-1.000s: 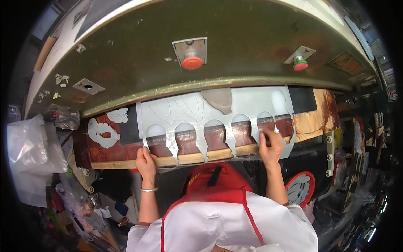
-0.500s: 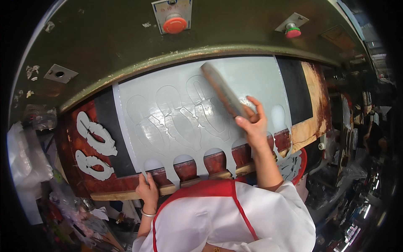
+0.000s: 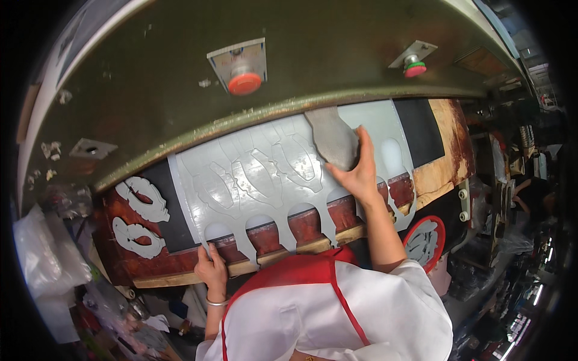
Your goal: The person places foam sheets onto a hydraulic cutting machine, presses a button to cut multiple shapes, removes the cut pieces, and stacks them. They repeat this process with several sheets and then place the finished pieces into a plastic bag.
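Since half a second ago, the grey sole-shaped block (image 3: 334,141) has turned from an on-edge tilt to showing its broad side, further back on the pale grey sheet (image 3: 370,120), while my left grip (image 3: 212,269) has stayed at the sheet's near left corner. I judge the step in hand to be placing the block on uncut material, just right of the outlines (image 3: 259,177) already in the sheet; the next move seems to call for squaring it beside them, flat, then letting go. My right grip (image 3: 359,178) is spread wide around the block's near end, thumb on the left, fingers up along the right edge, holding it. So the block reaches away from my palm, its far end close to the green machine (image 3: 337,54). Whether its underside fully touches the sheet, I cannot tell. My left fingers are half curled at the corner; whether they pinch it, I cannot tell either.
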Demonstrator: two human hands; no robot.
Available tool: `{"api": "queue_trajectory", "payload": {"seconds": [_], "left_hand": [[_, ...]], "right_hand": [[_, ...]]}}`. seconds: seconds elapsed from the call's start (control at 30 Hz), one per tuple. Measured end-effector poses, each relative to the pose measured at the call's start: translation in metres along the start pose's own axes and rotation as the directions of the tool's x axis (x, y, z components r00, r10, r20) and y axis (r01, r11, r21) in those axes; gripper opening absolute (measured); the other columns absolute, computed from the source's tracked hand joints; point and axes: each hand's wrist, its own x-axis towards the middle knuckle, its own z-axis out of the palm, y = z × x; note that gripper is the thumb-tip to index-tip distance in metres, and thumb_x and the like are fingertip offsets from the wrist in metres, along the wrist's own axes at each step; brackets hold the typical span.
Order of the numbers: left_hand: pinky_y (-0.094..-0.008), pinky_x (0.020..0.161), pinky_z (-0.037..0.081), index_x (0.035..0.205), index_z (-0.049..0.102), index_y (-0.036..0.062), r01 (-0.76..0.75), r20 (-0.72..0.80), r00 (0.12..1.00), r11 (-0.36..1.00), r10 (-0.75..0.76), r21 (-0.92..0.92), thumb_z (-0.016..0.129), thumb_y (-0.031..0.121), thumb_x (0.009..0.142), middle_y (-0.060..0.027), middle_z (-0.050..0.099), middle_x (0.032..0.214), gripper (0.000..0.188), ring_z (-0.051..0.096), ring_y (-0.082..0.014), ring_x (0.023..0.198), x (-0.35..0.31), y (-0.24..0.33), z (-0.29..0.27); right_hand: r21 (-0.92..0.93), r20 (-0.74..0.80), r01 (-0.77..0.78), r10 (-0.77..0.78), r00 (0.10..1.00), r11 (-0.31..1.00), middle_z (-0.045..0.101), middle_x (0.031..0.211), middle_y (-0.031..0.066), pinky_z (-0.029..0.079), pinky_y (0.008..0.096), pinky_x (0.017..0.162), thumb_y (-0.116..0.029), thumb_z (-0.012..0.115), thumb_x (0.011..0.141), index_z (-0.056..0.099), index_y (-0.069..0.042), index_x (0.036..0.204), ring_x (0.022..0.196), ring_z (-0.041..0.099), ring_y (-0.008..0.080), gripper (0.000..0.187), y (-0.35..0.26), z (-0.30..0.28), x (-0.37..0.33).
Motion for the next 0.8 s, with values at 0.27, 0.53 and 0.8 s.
{"api": "queue_trajectory", "payload": {"seconds": [0.27,0.53,0.8], "left_hand": [[-0.0361,0.047,0.04,0.084,0.06,0.0044,0.044,-0.12,0.992,0.997,-0.036,0.069,0.054,0.03,0.095,-0.01,0.056,0.053,0.029,0.055,-0.0216,0.046,0.113,0.028,0.015],[-0.0413,0.084,0.044,0.114,0.058,-0.0096,-0.122,-0.066,0.987,0.958,0.143,0.259,0.048,0.043,0.095,-0.0284,0.062,0.108,0.057,0.059,-0.0419,0.097,0.26,0.017,0.012],[-0.0407,0.083,0.045,0.111,0.06,-0.0086,-0.228,0.056,0.973,0.969,0.224,0.09,0.047,0.041,0.096,-0.0278,0.063,0.106,0.054,0.059,-0.0401,0.092,0.421,0.027,0.014]], "right_hand": [[-0.145,-0.554,0.045,-0.119,0.824,0.988,0.001,0.146,0.0392,0.01,0.0501,0.114,-0.045,0.058,0.088,-0.005,0.017,0.139,0.138,0.006,0.0503,0.103,-0.021,0.002,0.181],[-0.156,-0.615,-0.004,-0.094,0.783,0.988,0.01,0.149,0.0331,0.018,0.0517,0.113,-0.034,0.073,0.073,0.016,0.005,0.144,0.138,0.013,0.0505,0.099,-0.015,0.034,0.218],[0.026,-0.138,-0.355,0.355,0.924,0.934,0.062,0.065,0.0175,0.051,0.0471,0.059,-0.029,0.067,0.079,0.065,-0.001,0.081,0.068,0.064,0.0366,0.028,-0.022,0.111,0.186]]}}
